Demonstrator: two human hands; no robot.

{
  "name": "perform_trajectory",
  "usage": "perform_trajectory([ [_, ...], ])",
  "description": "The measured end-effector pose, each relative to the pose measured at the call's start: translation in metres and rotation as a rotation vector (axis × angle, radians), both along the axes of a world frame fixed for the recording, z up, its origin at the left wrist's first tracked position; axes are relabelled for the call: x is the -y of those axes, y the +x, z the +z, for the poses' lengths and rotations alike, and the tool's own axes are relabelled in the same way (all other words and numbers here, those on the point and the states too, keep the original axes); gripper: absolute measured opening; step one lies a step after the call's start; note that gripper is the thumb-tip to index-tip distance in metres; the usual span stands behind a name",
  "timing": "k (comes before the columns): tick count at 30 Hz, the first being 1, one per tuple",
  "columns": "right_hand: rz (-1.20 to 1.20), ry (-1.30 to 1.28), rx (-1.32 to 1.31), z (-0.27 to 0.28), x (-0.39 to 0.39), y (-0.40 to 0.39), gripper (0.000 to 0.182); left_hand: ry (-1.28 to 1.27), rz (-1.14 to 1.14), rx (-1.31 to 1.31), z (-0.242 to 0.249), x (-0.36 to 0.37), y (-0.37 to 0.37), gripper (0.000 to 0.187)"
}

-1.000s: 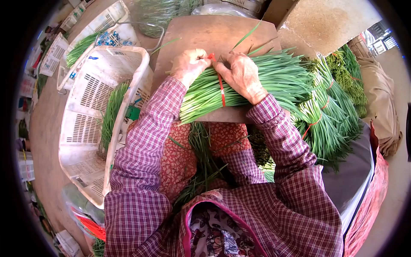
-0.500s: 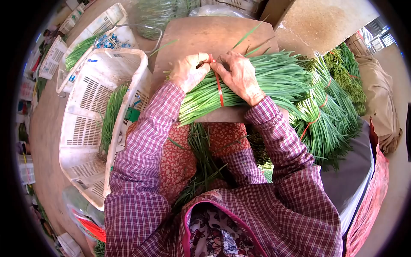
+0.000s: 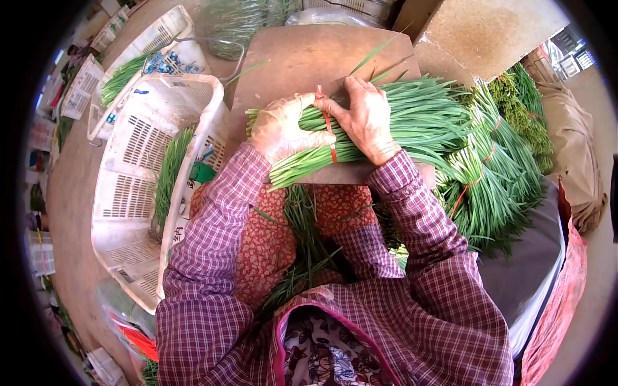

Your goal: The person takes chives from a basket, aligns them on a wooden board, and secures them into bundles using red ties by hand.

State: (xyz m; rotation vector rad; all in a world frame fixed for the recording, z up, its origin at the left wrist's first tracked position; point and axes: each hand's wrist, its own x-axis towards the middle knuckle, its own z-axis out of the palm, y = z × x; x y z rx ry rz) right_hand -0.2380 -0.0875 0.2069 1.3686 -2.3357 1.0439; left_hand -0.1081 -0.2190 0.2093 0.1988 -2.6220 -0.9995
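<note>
A thick bundle of garlic chives lies across the board in front of me, pale cut ends to the left. Around it runs a red tie, whose end sticks up at the far side. My left hand grips the bundle just left of the tie, thumb across the top and fingers over the far side. To the right of the tie, my right hand is curled over the chives, with its thumb reaching to the tie. Some of its fingertips are hidden behind the bundle.
More tied chive bundles are piled right of the board. On the left stands a white plastic crate holding some chives. Loose leaves lie on my lap. A beige block-like surface rises at the back right.
My left hand has gone from pinching at the tie to wrapping round the bundle, its thumb now near the tie. My right hand has shifted slightly, with its fingers more raised at the far side.
</note>
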Motion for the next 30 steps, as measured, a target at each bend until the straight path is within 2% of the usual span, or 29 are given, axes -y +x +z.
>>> perform_trajectory([
  [2,0.050,0.059,0.006,0.000,-0.001,-0.001,0.040,0.017,0.003,-0.054,-0.002,0.001,-0.001,0.068],
  [5,0.105,0.041,0.092,0.001,-0.002,-0.004,0.037,0.061,-0.006,0.011,0.002,0.001,0.000,0.065],
  [7,0.125,0.039,0.145,0.002,-0.003,-0.004,0.035,-0.050,-0.010,0.014,0.002,0.001,0.001,0.065],
  [9,0.146,0.034,0.196,0.007,-0.004,-0.005,0.033,-0.036,-0.018,0.025,0.004,0.001,0.000,0.064],
  [14,0.263,-0.078,0.298,0.013,-0.005,-0.007,0.023,-0.012,0.010,0.032,0.001,0.002,-0.001,0.062],
  [20,0.242,-0.080,0.371,0.015,-0.003,-0.003,0.021,0.069,-0.016,0.039,0.001,0.003,-0.001,0.059],
  [21,0.242,-0.082,0.369,0.012,-0.002,-0.002,0.021,0.052,-0.027,0.047,0.002,0.003,-0.001,0.055],
  [23,0.245,-0.080,0.154,0.005,0.001,-0.001,0.017,0.031,-0.036,0.053,0.003,0.001,0.000,0.052],
  [24,0.253,-0.092,0.141,0.002,0.003,0.001,0.017,0.020,-0.035,0.078,0.002,0.002,-0.002,0.051],
  [25,0.219,-0.173,0.045,0.000,0.002,0.010,0.015,0.010,-0.033,0.104,0.001,0.004,-0.003,0.051],
  [26,0.193,-0.271,-0.067,0.001,0.006,0.015,0.014,-0.105,-0.032,0.048,-0.007,0.010,-0.005,0.055],
  [28,0.196,-0.343,-0.232,-0.002,0.010,0.017,0.012,-0.144,-0.095,0.251,0.017,0.011,-0.005,0.081],
  [30,0.181,-0.354,-0.186,0.003,0.010,0.020,0.011,-0.478,-0.079,0.240,0.028,0.004,0.011,0.109],
])
